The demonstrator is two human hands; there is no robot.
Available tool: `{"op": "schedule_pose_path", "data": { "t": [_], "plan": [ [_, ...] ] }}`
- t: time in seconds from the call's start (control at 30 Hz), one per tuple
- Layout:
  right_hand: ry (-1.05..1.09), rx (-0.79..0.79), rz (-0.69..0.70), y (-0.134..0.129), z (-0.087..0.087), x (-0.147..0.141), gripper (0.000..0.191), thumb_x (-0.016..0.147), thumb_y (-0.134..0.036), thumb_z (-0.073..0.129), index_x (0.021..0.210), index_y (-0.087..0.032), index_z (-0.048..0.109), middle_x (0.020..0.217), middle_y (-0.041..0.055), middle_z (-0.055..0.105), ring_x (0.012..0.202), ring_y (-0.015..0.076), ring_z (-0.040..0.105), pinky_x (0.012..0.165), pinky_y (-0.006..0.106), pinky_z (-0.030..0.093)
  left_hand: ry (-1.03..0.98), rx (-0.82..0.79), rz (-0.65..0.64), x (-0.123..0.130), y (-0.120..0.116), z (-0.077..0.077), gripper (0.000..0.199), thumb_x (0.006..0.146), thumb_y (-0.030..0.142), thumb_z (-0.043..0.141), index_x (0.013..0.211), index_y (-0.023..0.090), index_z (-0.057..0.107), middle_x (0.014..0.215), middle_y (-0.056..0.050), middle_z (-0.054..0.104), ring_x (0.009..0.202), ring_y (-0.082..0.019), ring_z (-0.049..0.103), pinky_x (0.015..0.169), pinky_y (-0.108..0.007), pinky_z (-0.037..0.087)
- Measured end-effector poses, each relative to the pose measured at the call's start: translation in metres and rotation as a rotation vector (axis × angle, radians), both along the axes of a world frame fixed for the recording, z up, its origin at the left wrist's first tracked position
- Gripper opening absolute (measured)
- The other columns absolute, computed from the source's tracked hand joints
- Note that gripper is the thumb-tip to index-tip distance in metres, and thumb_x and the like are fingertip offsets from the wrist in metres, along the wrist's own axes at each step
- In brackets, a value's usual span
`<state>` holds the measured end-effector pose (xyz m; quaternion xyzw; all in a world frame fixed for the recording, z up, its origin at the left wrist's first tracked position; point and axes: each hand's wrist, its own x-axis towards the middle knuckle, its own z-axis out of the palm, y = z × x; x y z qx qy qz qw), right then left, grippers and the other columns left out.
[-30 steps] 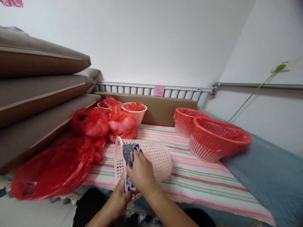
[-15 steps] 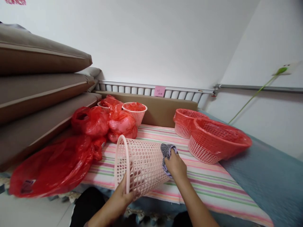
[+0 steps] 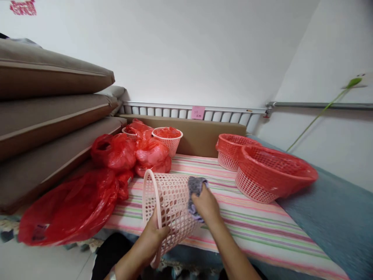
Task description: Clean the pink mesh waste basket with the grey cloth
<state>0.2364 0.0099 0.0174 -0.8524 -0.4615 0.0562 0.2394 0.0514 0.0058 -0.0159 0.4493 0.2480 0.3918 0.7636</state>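
Note:
A pale pink perforated plastic basket [image 3: 173, 198] is tipped on its side, its open rim facing left. My left hand [image 3: 154, 237] grips the rim from below, with the thumb on the outer wall. In my right hand [image 3: 206, 204] is a bunched grey and lilac cloth [image 3: 196, 190], pressed against the basket near its base. The fingers of my right hand are closed on the cloth and partly hidden by it.
Red plastic bags [image 3: 75, 206] lie left of the basket. A pink basket [image 3: 171, 142] with red plastic in it stands behind. Two red-lined baskets [image 3: 253, 184] are on the right, on a striped cloth [image 3: 233, 210]. Stacked cushions [image 3: 52, 112] line the left side.
My right hand and the cloth have moved left along the basket's side. The basket has turned a little in my left hand, its base end swinging toward me.

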Motion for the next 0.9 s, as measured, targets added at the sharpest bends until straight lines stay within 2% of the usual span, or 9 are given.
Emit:
{"op": "schedule_pose_path", "data": {
  "t": [0.07,0.17,0.27,0.4,0.47,0.57,0.67,0.77,0.9],
  "plan": [
    [-0.02,0.076,0.128,-0.003,0.006,-0.038,0.042,0.079,-0.027,0.047,0.121,-0.018,0.049,0.105,0.01,0.063,0.092,0.0211,0.061,0.075,0.027,0.043,0.008,0.026,0.018,0.0,0.0,-0.001,0.102,0.061,0.005,0.058,0.145,0.027,0.005,0.146,-0.011,0.037,0.127,-0.03,0.042,0.099,-0.043,0.041],
    [-0.057,0.188,0.317,-0.013,0.015,-0.087,0.04,0.077,-0.026,0.05,0.115,-0.018,0.053,0.105,0.0098,0.062,0.092,0.0215,0.06,0.078,0.028,0.043,0.066,0.11,0.109,0.0,0.0,-0.004,0.089,0.065,0.013,0.064,0.143,0.022,0.021,0.138,-0.012,0.047,0.127,-0.031,0.042,0.104,-0.044,0.036],
    [-0.108,0.219,0.403,-0.022,0.019,-0.103,0.04,0.074,-0.023,0.052,0.114,-0.019,0.055,0.104,0.0094,0.061,0.092,0.0213,0.059,0.079,0.028,0.043,0.12,0.166,0.153,-0.001,0.001,-0.01,0.082,0.068,0.018,0.066,0.141,0.019,0.028,0.132,-0.013,0.053,0.125,-0.032,0.044,0.106,-0.046,0.033],
    [-0.183,0.173,0.364,-0.019,0.009,-0.071,0.041,0.077,-0.025,0.051,0.118,-0.021,0.053,0.111,0.0099,0.058,0.097,0.0215,0.058,0.081,0.029,0.043,0.092,0.185,0.066,-0.004,0.001,-0.017,0.086,0.067,0.01,0.062,0.143,0.022,0.023,0.14,-0.009,0.046,0.131,-0.028,0.037,0.112,-0.044,0.024],
    [-0.212,0.077,0.247,-0.014,-0.001,-0.039,0.041,0.079,-0.025,0.05,0.119,-0.021,0.052,0.11,0.0109,0.059,0.097,0.0229,0.058,0.079,0.031,0.043,0.081,0.179,0.035,-0.004,0.0,-0.019,0.089,0.069,0.011,0.062,0.145,0.023,0.017,0.142,-0.009,0.044,0.134,-0.027,0.033,0.113,-0.044,0.02],
    [-0.212,-0.083,0.0,-0.011,-0.016,0.014,0.044,0.081,-0.025,0.046,0.124,-0.018,0.047,0.105,0.0127,0.06,0.095,0.0249,0.06,0.074,0.033,0.044,0.052,0.156,-0.012,-0.002,-0.003,-0.019,0.095,0.071,0.018,0.066,0.146,0.026,0.009,0.144,-0.011,0.041,0.132,-0.029,0.036,0.112,-0.046,0.021],
    [-0.188,-0.136,-0.148,-0.014,-0.024,0.052,0.044,0.083,-0.029,0.043,0.126,-0.018,0.043,0.104,0.0135,0.061,0.091,0.026,0.061,0.07,0.034,0.044,0.049,0.165,-0.043,0.001,-0.005,-0.02,0.099,0.071,0.028,0.07,0.146,0.028,0.006,0.145,-0.014,0.038,0.129,-0.032,0.04,0.109,-0.051,0.025],
    [-0.119,-0.157,-0.198,-0.018,-0.025,0.065,0.043,0.082,-0.03,0.042,0.123,-0.018,0.044,0.104,0.014,0.062,0.09,0.0266,0.062,0.07,0.035,0.044,0.053,0.173,-0.06,0.001,-0.003,-0.025,0.098,0.072,0.036,0.071,0.146,0.03,0.006,0.145,-0.015,0.037,0.127,-0.033,0.042,0.108,-0.052,0.026],
    [-0.056,-0.12,-0.189,-0.015,-0.019,0.047,0.041,0.082,-0.03,0.041,0.121,-0.017,0.046,0.103,0.0137,0.063,0.089,0.0263,0.062,0.071,0.034,0.044,0.048,0.191,-0.07,-0.005,0.001,-0.033,0.096,0.075,0.036,0.069,0.146,0.031,0.006,0.146,-0.014,0.037,0.125,-0.03,0.046,0.109,-0.049,0.027]
  ]
}}
